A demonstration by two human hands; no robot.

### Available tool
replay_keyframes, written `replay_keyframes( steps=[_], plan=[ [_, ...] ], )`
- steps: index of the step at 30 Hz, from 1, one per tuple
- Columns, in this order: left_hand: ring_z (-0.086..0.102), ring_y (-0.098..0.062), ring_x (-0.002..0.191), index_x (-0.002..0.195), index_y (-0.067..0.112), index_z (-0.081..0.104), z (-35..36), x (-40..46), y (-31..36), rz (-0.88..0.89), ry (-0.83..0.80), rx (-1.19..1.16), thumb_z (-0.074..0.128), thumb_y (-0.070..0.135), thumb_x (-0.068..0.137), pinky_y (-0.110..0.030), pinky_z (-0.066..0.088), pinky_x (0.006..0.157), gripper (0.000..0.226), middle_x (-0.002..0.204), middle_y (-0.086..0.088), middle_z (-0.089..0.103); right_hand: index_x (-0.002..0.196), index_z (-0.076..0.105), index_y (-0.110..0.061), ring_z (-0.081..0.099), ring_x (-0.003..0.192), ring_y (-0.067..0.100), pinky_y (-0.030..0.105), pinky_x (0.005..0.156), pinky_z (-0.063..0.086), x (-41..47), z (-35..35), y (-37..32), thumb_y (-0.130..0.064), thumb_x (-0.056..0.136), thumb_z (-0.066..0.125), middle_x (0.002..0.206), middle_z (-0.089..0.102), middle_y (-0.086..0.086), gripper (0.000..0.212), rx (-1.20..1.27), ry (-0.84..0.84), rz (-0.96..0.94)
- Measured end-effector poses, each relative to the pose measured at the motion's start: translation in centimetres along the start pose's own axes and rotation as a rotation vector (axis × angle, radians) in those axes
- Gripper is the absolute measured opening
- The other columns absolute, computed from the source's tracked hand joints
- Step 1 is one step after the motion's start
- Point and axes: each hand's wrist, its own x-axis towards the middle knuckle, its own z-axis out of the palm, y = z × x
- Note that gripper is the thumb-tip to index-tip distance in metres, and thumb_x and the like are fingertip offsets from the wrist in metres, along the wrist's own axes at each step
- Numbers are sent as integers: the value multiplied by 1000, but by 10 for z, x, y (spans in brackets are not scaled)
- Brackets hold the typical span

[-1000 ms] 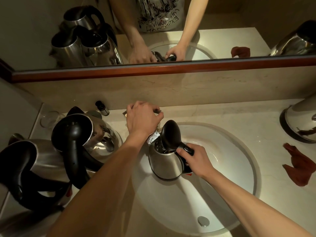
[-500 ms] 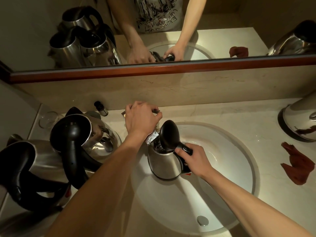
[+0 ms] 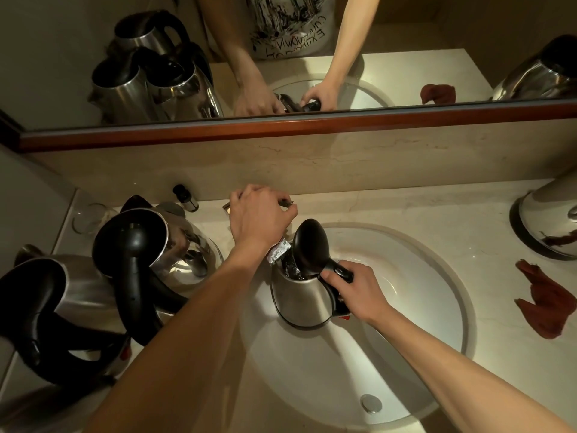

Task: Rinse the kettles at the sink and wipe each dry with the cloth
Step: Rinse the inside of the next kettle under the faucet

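Holding steady over the last second, the right hand [image 3: 359, 289] grips the kettle [image 3: 301, 296] in the sink [image 3: 431, 245]; the left hand [image 3: 259, 218] stays curled on the tap, so filling continues, cloth [image 3: 546, 304] waiting right.

Warm, dim light over my beige marble countertop [image 3: 390, 210]. Matching marble backsplash [image 3: 312, 164] runs behind it. Above that, a mirror [image 3: 406, 32] with a reddish-brown wooden lower frame [image 3: 312, 125]. Pale plain wall [image 3: 31, 195] on my left, meeting the countertop's edge.
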Motion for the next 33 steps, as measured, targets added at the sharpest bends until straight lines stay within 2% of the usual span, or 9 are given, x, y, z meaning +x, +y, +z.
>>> replay_keyframes(
  steps=[9, 16, 33],
  plan=[
    [52, -17, 117, 104, 37, 77, 0, 1, 0, -2, 4, -14, 57, 51, 90, -38, 30, 100, 28, 105, 9, 73, 69, 56, -2, 44, 61, 15, 35, 62, 36, -1, 0, -1, -69, 73, 58, 69, 56, 19, 67, -9, 6, -2],
    [52, -17, 118, 104, 36, 77, -1, 0, 1, 0, 5, -11, 57, 51, 91, -38, 30, 100, 28, 106, 9, 73, 64, 54, -6, 45, 59, 15, 35, 60, 36, 0, 0, -2, -70, 72, 58, 59, 50, 2, 64, -16, 15, 14],
    [52, -17, 117, 105, 37, 76, 2, 1, 0, -3, 0, 0, 56, 53, 90, -39, 31, 100, 29, 107, 9, 73, 66, 50, -1, 41, 59, 16, 36, 60, 35, -1, 0, -2, -69, 72, 58, 60, 46, 3, 69, -33, 26, 9]
  ],
)
